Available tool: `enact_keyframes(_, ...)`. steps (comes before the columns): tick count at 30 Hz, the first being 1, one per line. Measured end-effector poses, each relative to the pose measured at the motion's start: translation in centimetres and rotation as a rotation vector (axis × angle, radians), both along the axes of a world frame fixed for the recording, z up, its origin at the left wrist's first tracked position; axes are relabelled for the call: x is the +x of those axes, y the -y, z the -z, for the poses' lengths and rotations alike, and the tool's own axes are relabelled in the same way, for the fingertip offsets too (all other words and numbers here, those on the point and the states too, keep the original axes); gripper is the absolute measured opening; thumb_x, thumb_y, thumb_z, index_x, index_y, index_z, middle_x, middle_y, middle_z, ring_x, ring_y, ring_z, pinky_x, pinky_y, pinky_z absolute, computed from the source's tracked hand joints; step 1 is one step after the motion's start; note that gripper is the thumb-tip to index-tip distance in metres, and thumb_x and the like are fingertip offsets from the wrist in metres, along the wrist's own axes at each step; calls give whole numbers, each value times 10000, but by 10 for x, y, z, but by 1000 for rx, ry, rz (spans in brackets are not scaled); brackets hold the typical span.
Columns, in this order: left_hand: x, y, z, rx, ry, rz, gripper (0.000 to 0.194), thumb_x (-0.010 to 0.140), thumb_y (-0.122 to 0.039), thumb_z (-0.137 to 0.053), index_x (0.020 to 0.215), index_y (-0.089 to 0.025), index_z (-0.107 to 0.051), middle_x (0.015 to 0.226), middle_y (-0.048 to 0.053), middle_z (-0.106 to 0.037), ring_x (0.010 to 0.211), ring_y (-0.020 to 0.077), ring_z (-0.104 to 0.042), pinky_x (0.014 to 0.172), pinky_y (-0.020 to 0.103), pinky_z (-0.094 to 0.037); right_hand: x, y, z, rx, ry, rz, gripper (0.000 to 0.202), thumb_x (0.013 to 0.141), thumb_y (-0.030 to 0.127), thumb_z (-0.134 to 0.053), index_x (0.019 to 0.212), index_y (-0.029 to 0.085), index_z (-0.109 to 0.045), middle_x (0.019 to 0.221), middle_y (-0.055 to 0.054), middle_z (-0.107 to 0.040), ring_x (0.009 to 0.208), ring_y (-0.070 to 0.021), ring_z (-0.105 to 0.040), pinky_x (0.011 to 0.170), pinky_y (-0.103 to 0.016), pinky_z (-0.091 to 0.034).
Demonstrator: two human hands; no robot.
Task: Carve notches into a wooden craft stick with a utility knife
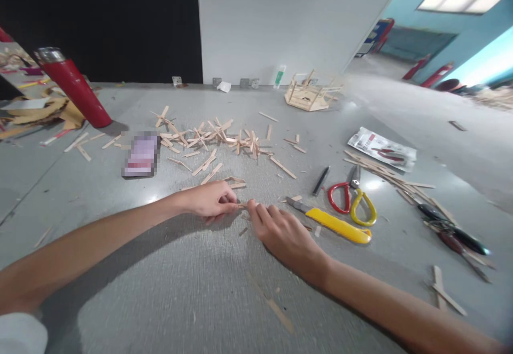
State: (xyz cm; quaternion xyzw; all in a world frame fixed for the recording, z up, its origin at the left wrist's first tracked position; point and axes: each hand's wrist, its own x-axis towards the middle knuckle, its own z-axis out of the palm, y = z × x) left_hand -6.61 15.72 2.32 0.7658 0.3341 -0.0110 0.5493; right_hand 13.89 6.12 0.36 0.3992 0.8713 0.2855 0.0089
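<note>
Black (100, 23) and white panels (276, 23) are standing behind a grey work surface (160, 300). From the head view, with clock directions centred on the hands, the left hand (212, 202) is pinching one end of a small wooden piece (242, 205) between thumb and finger, while the right hand (280, 231) is gripping its other end with closed fingertips. Loose wooden sticks (216, 134) are lying scattered towards twelve o'clock; a pixelated phone (141, 155) is resting at ten, with a red cylinder (76, 89) leaning beyond it. A wooden frame (308, 100) is sitting at one o'clock, a packet (380, 148) at two, and a yellow cutter (336, 226) and scissors-like tool (355, 183) near three.
</note>
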Motion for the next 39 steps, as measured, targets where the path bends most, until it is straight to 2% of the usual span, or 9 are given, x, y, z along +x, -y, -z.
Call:
enact_keyframes(9,-1,-1,4,-11,-6,-7,354,940,-458,-553,732,-171,-562,517,-4,-557,361,115,-514,407,219,-372,9,-7,9,10,-161,-78,338,896,15,-487,1222,36,-572,801,-44,-611,701,-176,-563,623,-314,-427)
enact_keyframes(16,-2,-3,5,-22,12,-12,424,957,-518,-502,728,-168,-567,519,-1,-540,328,94,-448,398,229,-328,8,-9,7,43,-190,-109,266,916,36,-500,1155,47,-617,773,-46,-593,701,-190,-519,635,-331,-393)
enact_keyframes(20,0,-2,1,-47,11,-2,436,946,-543,-512,723,-172,-564,476,-11,-501,333,99,-421,409,239,-318,8,-9,5,41,-221,-124,245,925,33,-480,1116,55,-633,793,-58,-599,722,-204,-502,664,-340,-397)
enact_keyframes(25,2,-1,-8,-70,5,28,433,945,-524,-520,695,-173,-558,470,-15,-462,353,97,-381,416,247,-301,8,-9,6,36,-257,-145,241,922,30,-490,1112,33,-639,845,-79,-623,756,-214,-505,697,-349,-411)
enact_keyframes(28,1,-2,-5,-25,2,36,424,932,-514,-546,683,-170,-567,506,-7,-470,381,96,-380,416,244,-284,8,-9,7,26,-248,-158,244,923,28,-479,1107,28,-639,847,-87,-629,755,-217,-518,695,-357,-417)
enact_keyframes(33,-2,-5,6,41,31,55,431,908,-519,-580,657,-169,-564,522,-2,-483,402,98,-399,413,235,-261,11,-11,10,-42,-245,-166,268,908,19,-481,1143,38,-610,820,-68,-630,731,-204,-558,662,-341,-425)
enact_keyframes(39,-3,-1,5,-46,57,33,468,888,-577,-586,658,-170,-560,478,-8,-491,351,99,-431,407,234,-305,19,-18,14,-264,-347,-85,324,859,-17,-496,1127,133,-600,771,-8,-632,655,-150,-583,575,-289,-372)
